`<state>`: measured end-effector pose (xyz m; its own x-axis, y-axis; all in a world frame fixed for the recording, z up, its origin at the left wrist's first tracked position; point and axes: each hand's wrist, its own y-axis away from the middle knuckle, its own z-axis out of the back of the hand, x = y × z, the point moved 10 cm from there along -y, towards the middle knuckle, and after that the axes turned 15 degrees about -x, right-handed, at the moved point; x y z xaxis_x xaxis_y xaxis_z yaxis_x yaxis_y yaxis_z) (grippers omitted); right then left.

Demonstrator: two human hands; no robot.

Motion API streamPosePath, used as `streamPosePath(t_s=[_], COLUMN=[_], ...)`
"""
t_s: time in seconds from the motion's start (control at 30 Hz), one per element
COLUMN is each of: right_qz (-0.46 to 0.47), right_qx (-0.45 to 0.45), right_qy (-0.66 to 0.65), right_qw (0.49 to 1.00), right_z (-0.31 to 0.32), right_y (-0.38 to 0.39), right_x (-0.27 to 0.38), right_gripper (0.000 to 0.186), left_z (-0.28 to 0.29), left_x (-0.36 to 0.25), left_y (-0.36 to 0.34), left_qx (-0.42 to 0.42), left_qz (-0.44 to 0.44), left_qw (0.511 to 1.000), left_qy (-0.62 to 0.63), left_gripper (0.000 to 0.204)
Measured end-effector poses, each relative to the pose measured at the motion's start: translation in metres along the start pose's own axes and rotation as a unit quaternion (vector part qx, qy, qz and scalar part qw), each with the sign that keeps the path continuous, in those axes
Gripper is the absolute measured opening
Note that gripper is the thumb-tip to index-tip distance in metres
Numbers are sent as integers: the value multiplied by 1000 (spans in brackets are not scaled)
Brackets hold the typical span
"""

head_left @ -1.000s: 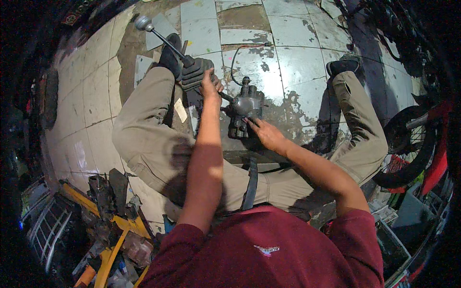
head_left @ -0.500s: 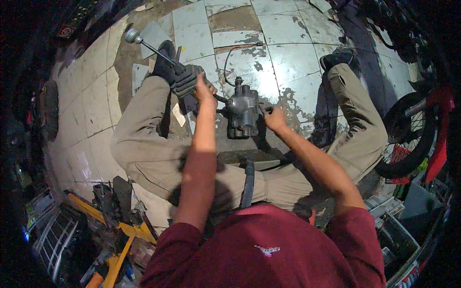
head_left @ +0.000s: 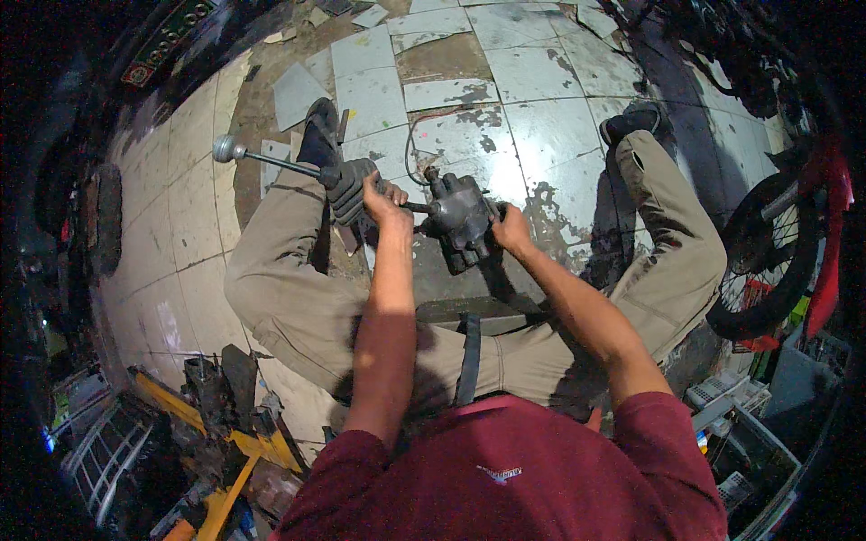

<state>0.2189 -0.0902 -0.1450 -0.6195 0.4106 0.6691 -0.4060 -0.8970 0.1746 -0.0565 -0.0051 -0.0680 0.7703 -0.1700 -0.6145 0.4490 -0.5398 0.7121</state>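
The housing (head_left: 462, 215) and bellows (head_left: 345, 193) are dark grey, the shirt (head_left: 510, 496) maroon.

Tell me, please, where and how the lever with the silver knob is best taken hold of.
I'd probably grip round its bare metal rod, coming from above on the person's left: that slim, straight stretch lies exposed between the round silver knob and the ribbed black boot, where the left hand is closed.

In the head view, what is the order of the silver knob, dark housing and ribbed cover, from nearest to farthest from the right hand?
From the right hand:
1. Dark housing, immediately left.
2. Ribbed cover, farther left, at the left hand.
3. Silver knob, farthest left, at the rod's end.
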Motion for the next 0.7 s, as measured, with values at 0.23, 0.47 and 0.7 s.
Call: streamPosePath(t_s=[0.23,0.47,0.7], right_qz=[70,216,180], right_qx=[-61,167,249], right_qy=[-55,245,207], right_qw=[994,930,929], right_z=[47,47,17], right_y=[-2,53,81], right_x=[55,97,80], right_gripper=[27,56,80], left_z=[8,11,6], left_x=[-5,-3,-7], left_y=[-2,-6,-12], left_qx=[-74,-129,-107], left_qz=[-40,-43,-49], left_qw=[996,991,993], left_qy=[17,5,6], left_gripper=[22,21,24])
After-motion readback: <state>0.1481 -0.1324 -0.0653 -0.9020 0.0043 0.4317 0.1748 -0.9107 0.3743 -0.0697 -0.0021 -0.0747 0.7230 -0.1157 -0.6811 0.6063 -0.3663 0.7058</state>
